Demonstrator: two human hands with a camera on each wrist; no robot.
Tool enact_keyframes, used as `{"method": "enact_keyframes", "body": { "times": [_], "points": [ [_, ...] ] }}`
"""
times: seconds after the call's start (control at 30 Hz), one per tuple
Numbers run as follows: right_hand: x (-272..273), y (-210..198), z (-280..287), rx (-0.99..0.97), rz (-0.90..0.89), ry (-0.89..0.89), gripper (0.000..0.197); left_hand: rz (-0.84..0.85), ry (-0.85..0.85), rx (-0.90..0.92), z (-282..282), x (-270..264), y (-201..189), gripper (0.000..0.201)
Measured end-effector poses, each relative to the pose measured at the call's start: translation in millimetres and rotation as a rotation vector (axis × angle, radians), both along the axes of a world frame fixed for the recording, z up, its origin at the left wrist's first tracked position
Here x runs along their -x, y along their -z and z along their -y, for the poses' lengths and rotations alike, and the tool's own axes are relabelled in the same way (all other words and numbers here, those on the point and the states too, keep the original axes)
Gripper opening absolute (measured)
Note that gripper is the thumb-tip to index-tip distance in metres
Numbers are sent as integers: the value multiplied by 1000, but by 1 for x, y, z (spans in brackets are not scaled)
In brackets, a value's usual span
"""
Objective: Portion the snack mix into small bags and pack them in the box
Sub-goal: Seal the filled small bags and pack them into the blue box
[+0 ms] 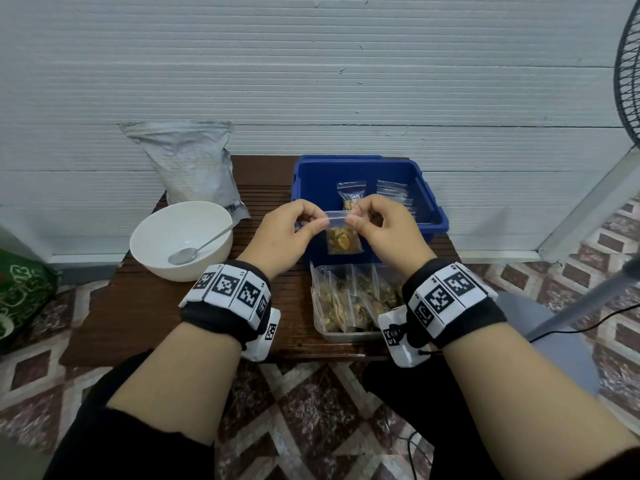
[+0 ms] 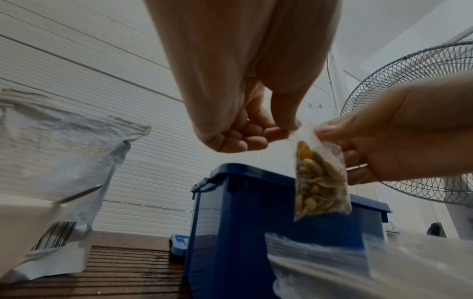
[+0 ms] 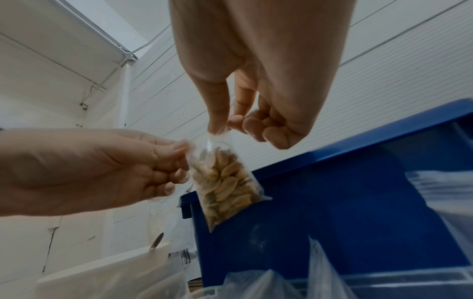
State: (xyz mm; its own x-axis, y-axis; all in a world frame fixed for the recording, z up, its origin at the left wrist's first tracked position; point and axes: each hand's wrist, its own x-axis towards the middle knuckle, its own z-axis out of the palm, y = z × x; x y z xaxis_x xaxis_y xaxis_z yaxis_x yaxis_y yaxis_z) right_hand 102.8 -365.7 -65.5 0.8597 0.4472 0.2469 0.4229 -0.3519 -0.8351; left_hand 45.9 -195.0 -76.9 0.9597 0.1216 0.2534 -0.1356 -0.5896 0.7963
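Observation:
A small clear bag of snack mix (image 1: 343, 238) (image 2: 320, 182) (image 3: 225, 186) hangs in the air in front of the blue box (image 1: 433, 216) (image 2: 230, 222) (image 3: 358, 202). My left hand (image 1: 311, 221) (image 2: 286, 131) pinches the left end of its top strip. My right hand (image 1: 356, 220) (image 3: 225, 125) pinches the right end. Inside the box lie one filled bag (image 1: 350, 192) and a stack of empty bags (image 1: 393, 190). A clear tray (image 1: 343, 336) nearer me holds several filled bags (image 1: 346, 299).
A white bowl (image 1: 162, 237) with a metal spoon (image 1: 197, 245) sits at the table's left. A grey pouch (image 1: 194, 164) leans on the wall behind it. A fan (image 1: 627, 81) stands at the right. The brown table (image 1: 138, 306) is small, with tiled floor around.

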Motion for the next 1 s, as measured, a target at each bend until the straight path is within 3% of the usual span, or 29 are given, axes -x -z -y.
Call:
{"method": "enact_keyframes", "body": {
  "times": [0.3,0.63,0.8,1.0],
  "points": [
    [-2,4,-2,25,79,-28,10,63,-13,-42,1,1,-1,19],
    [-6,-33,4,161,128,8,4,53,-85,146,-3,1,-8,6],
    [-44,-77,3,376,152,-24,5,12,-285,168,-19,-9,0,14],
    [-93,-98,-21,760,154,-199,5,-91,-344,238,-32,-25,12,27]
  ]
}}
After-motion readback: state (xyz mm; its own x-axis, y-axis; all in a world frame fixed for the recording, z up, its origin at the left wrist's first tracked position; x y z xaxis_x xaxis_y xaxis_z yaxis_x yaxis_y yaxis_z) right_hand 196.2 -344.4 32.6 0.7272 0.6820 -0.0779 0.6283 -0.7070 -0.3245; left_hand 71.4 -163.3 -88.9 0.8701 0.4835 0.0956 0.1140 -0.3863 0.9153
